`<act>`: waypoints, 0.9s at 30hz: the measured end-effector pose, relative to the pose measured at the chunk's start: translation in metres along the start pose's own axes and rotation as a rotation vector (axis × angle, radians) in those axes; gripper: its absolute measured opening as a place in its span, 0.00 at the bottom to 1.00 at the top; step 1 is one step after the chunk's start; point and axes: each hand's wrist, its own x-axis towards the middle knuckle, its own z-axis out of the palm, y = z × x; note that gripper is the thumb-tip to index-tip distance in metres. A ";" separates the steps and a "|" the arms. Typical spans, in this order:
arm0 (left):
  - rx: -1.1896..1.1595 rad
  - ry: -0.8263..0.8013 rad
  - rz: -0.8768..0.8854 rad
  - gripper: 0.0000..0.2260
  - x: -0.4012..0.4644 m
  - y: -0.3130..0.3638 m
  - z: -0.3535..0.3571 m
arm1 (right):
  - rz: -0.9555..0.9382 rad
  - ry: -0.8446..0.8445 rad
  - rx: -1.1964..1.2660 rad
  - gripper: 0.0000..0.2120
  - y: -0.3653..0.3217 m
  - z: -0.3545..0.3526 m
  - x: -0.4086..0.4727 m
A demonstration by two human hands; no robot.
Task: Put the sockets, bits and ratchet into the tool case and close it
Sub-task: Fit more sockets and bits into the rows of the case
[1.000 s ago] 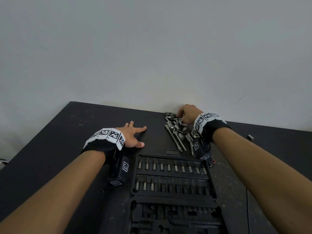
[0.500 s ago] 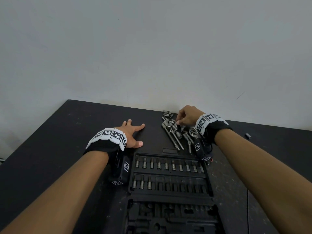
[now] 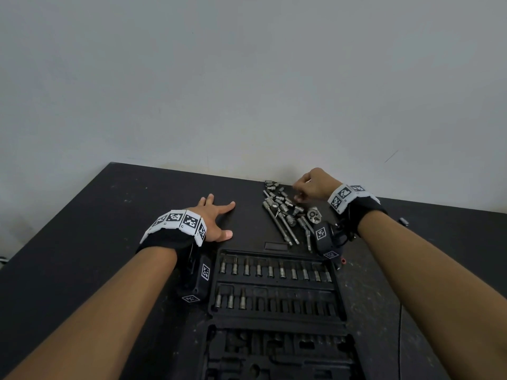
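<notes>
The black tool case [image 3: 274, 319] lies open in front of me on the dark table. Its far row [image 3: 274, 270] holds several bits; three bits [image 3: 230, 298] stand at the left of the second row. A pile of loose sockets and bits [image 3: 279, 200] lies beyond the case, with long extension bars [image 3: 282, 229] and the ratchet head [image 3: 314, 215] beside it. My right hand [image 3: 312, 185] hovers over the pile's right side, its curled fingertips pinching a small socket that they mostly hide. My left hand [image 3: 214, 218] rests flat on the table, fingers spread.
The table [image 3: 96, 229] ends at a pale wall just behind the pile. A small dark piece [image 3: 403, 221] lies alone on the table at the far right. Black sensor units hang from both wrists near the case's far corners.
My right hand has drawn back from the middle of the pile to its right side and lifted slightly. The left hand stays flat in place.
</notes>
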 end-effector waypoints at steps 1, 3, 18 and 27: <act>-0.001 0.003 0.000 0.37 0.000 0.000 0.000 | 0.032 0.018 0.136 0.09 -0.001 -0.001 0.000; -0.001 0.010 -0.001 0.37 0.001 0.000 0.002 | 0.095 0.064 0.283 0.11 -0.002 -0.002 0.002; 0.007 0.000 0.002 0.37 -0.002 -0.001 0.000 | 0.091 0.066 -0.224 0.17 -0.021 0.029 0.007; -0.006 -0.002 0.007 0.38 0.000 -0.001 0.000 | 0.254 0.206 0.912 0.11 -0.026 0.014 0.009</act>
